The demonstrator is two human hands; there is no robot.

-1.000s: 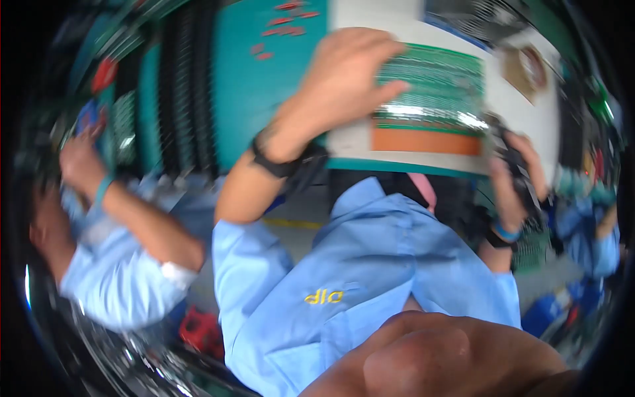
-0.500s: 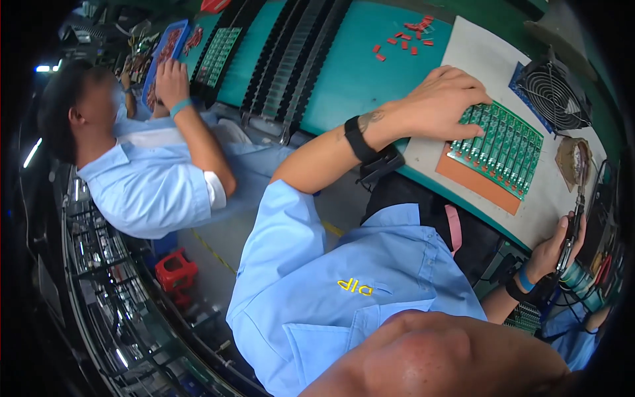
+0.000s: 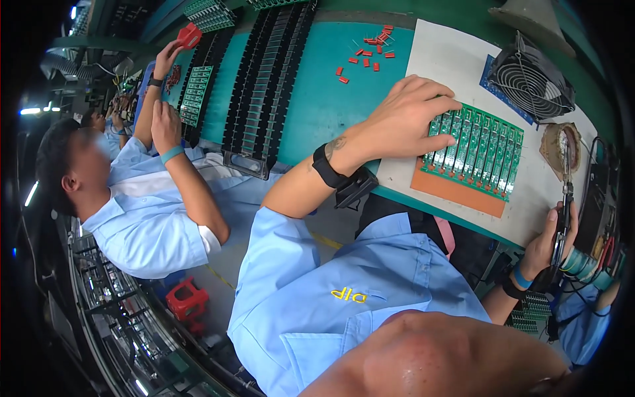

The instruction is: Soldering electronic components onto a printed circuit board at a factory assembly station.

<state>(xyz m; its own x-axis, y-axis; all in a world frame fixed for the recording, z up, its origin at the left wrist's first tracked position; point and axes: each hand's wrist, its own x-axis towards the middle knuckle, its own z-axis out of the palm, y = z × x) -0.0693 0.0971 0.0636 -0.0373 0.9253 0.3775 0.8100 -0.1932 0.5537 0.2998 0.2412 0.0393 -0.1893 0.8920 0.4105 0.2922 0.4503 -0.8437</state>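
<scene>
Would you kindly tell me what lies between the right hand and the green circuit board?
In the head view, just a bare stretch of white sheet lies between the right hand and the green circuit board.

Your left hand (image 3: pixel 417 118) and the circuit boards (image 3: pixel 473 152) beneath it look bright and fairly crisp; the pale mat (image 3: pixel 455 69) around them is the brightest broad surface. Right of your right hand (image 3: pixel 546 248), the scene sinks into dimness. Far left of both hands, white lamps (image 3: pixel 30 110) glare, and a co-worker's head (image 3: pixel 69 164) carries a smeared patch. Farther out, the lens curves the metal rack (image 3: pixel 109 291), and black swallows the corners.
</scene>
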